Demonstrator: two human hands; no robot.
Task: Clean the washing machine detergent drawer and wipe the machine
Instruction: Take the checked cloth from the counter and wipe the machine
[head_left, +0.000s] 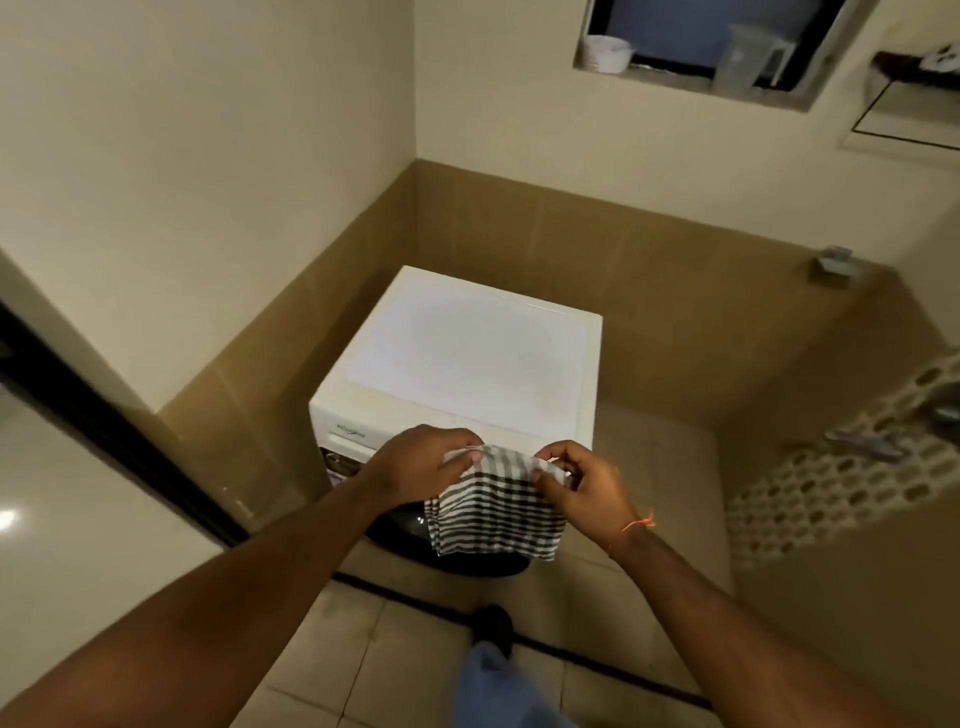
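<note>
**Cloth held ready in front of the washer**

A striped cloth hangs between both hands, the left hand pinching its upper left corner and the right hand pinching the upper right, thumb and fingers closed on the fabric. Just beyond the hands stands the white washing machine, its top bare; the detergent drawer sits beyond the left hand's knuckles and looks shut, though blur makes that uncertain.

The cloth is held only by its corners (a light grip), so it could slip to the floor if either pinch loosens. The dark door is partly hidden behind the cloth.

Below the forearms is a tiled floor. Beyond the machine, tan tiles meet cream walls, and a window ledge lies far above the right hand.
</note>
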